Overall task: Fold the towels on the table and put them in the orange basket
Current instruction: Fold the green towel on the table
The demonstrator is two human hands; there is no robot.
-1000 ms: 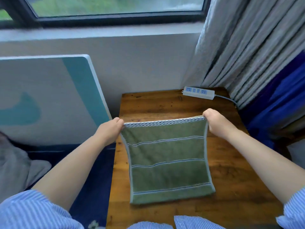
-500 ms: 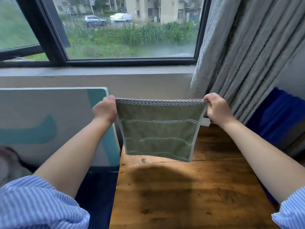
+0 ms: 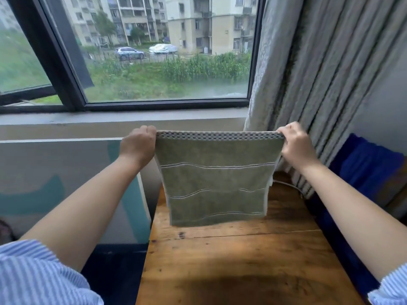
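Hanging at frame centre, my green towel has its checkered hem level and uppermost, its length dropping toward the wooden table. My left hand and right hand pinch its top corners.

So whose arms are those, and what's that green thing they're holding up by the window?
Those arms belong to a person wearing a camera on their head, so the picture shows what they see looking forward and down. The left hand and the right hand each pinch a top corner of a green towel with their fingers. The towel hangs flat in the air above a wooden table, not touching it. Behind are a window and a grey curtain. No orange basket shows in this picture.
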